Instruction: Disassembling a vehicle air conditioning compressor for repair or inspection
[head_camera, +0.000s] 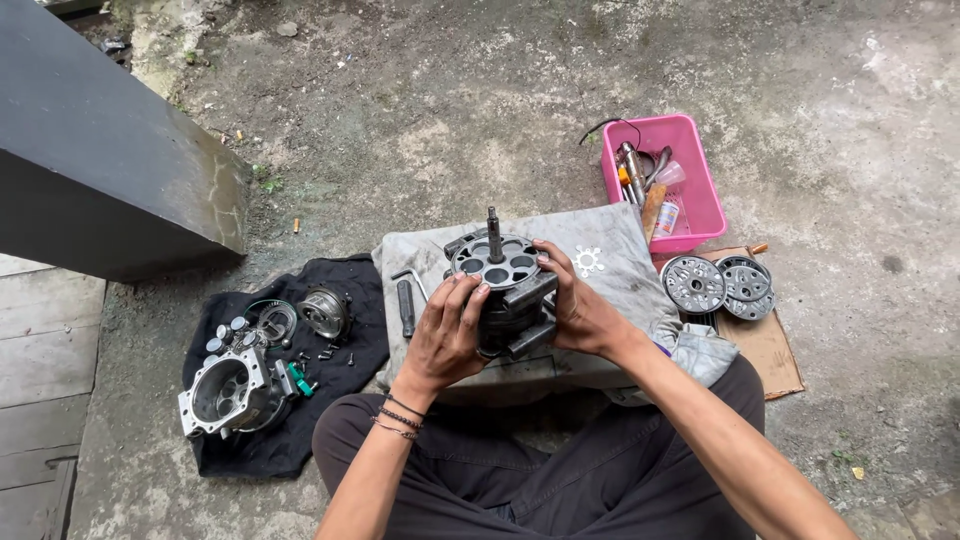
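Note:
Both of my hands grip a dark, greasy cylindrical metal assembly (505, 285) with a round plate of holes on top and a shaft sticking up. My left hand (445, 335) clasps its left side and my right hand (575, 305) wraps around its right side. The part stands upright on a grey cloth (610, 260) in front of my crossed legs. A black-handled tool (405, 300) lies on the cloth just left of the assembly.
A black cloth (265, 445) at the left holds a silver metal housing (225, 395), a round pulley-like part (323, 312) and small bolts. A pink tray (690, 190) of tools sits behind. Two round perforated discs (720, 285) lie on cardboard at the right. A dark concrete slab (100, 150) juts in at the upper left.

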